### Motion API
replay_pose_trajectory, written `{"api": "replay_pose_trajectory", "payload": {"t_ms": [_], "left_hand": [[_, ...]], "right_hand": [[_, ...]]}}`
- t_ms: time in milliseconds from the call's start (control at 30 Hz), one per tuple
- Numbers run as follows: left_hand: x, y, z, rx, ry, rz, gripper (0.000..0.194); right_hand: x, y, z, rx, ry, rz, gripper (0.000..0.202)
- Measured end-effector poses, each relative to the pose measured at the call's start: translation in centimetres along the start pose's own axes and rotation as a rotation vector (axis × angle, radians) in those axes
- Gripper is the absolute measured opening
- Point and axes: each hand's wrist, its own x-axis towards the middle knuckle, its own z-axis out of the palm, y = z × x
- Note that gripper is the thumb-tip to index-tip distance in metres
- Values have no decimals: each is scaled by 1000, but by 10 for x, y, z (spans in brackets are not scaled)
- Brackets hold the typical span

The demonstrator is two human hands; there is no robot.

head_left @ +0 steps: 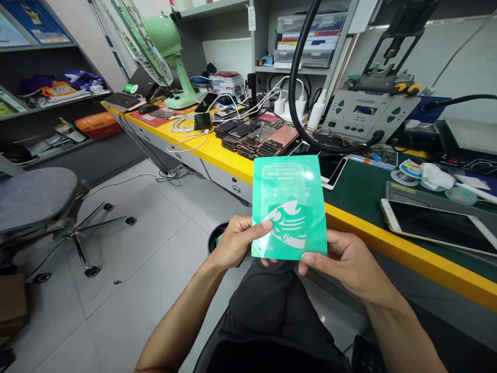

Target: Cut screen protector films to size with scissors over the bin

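Note:
A flat green packet with white print reading "CUTTING SKIN HYDROGEL" is held up over my lap, its lettering upside down to me. My left hand grips its left edge, thumb across the front and fingers behind. On the lower right corner, my right hand pinches it between thumb and fingers. Some of the fingers are hidden behind the packet. Just beyond its upper right edge lies a white phone on the green mat.
The yellow-edged bench carries stacked phone parts, white cables and a green fan. A grey soldering station stands at the right, behind a white tablet. A wheeled chair stands at the left.

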Motion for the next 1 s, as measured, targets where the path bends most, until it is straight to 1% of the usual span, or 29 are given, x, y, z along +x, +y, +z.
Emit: {"api": "replay_pose_trajectory", "payload": {"t_ms": [100, 233, 400, 500, 567, 600, 667, 700, 733, 767, 800, 900, 933, 1000], "left_hand": [[-3, 0, -2, 64, -13, 17, 40], [-5, 3, -3, 107, -42, 39, 42], [-4, 1, -2, 12, -122, 49, 54], [-3, -2, 3, -77, -119, 36, 57], [-2, -2, 7, -147, -94, 14, 55], [-1, -2, 9, -180, -77, 5, 54], [-1, -2, 11, -219, -41, 1, 53], [-2, -2, 11, -224, -26, 7, 53], [-2, -2, 11, -221, -15, 14, 53], [-2, -2, 11, -210, -10, 20, 53], [-2, -1, 11, -195, -8, 22, 54], [-3, -1, 11, -162, -14, 21, 53], [-4, 0, 11, -160, -16, 21, 53], [-4, 0, 12, -174, -14, 24, 52]], "right_hand": [[1, 2, 1, 26, -25, -12, 18], [2, 3, 2, 41, -23, -27, 14], [0, 1, 3, 40, 19, -43, 10], [-3, 2, 3, 35, 32, -29, 12], [-4, 2, 5, 24, 66, -33, 25], [-5, 2, 7, 15, 111, -48, 36], [-6, 2, 11, -21, 246, -102, 64], [-6, 3, 14, -55, 316, -137, 76], [-7, 3, 16, -105, 375, -170, 84], [-7, 5, 18, -173, 419, -198, 85], [-8, 6, 19, -258, 445, -222, 81], [-9, 11, 16, -544, 503, -335, 57], [-9, 11, 15, -628, 521, -390, 52], [-9, 10, 11, -764, 519, -486, 54]]}}
